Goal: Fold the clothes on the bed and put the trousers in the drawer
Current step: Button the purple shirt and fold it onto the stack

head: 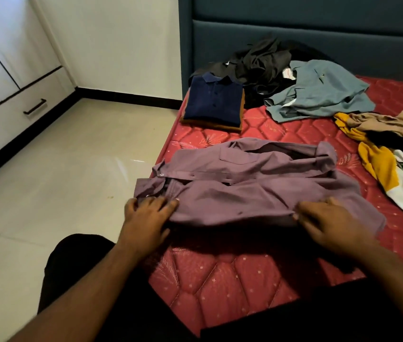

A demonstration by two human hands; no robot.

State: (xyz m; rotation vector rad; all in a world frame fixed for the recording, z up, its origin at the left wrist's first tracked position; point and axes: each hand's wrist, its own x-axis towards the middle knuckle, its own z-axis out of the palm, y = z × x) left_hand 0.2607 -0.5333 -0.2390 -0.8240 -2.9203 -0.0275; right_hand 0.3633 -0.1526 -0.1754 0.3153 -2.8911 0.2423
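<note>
A mauve button-up shirt (257,186) lies spread across the red quilted mattress (232,280), collar to the left over the bed's edge. My left hand (146,215) grips the shirt's near edge by the collar. My right hand (328,223) pinches the same near edge further right. At the back, a dark crumpled heap of clothes (262,62) lies against the headboard; I cannot tell which piece is trousers. A white drawer (17,112) with a black handle is shut in the wardrobe on the left.
A folded navy polo (214,101) tops an orange-brown folded garment near the mattress's left edge. A grey-blue shirt (319,92), a tan garment (398,122) and a yellow-and-white shirt (393,176) lie unfolded at the right. Pale tiled floor (59,181) lies left of the bed.
</note>
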